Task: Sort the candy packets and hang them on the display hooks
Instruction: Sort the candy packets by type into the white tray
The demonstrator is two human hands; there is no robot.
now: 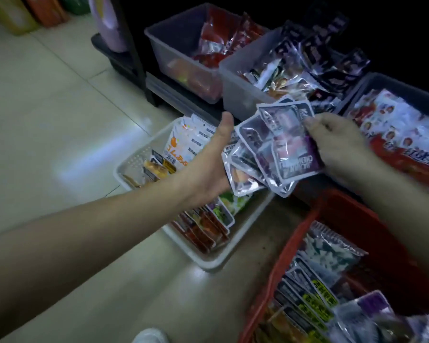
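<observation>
1. Closest to me are the hands. My left hand point(208, 164) lies under a fan of purple candy packets point(278, 149), held in the air above the baskets. Its thumb is lifted clear and its fingers are hidden beneath, so I cannot tell whether they curl. My right hand point(337, 142) pinches the top packet's far edge.
2. As I judge it, this is the sorting stage, and early. No display hooks are in view and I see nothing hung, so all the hanging remains.
3. Under my right arm, a red basket point(352, 219) on the floor holds packets standing on edge, some with yellow-green labels, some purple and blurred.
4. To its left, a white basket point(208, 264) holds rows of packets: red and green nearer me, orange-and-white at the far end.
5. Farthest, a low dark shelf point(183, 95) carries three bins. The left clear bin point(169, 45) holds red packets, the middle clear bin point(235, 95) is heaped with dark glossy ones, and the grey bin point(357, 92) holds red-and-white ones.
</observation>
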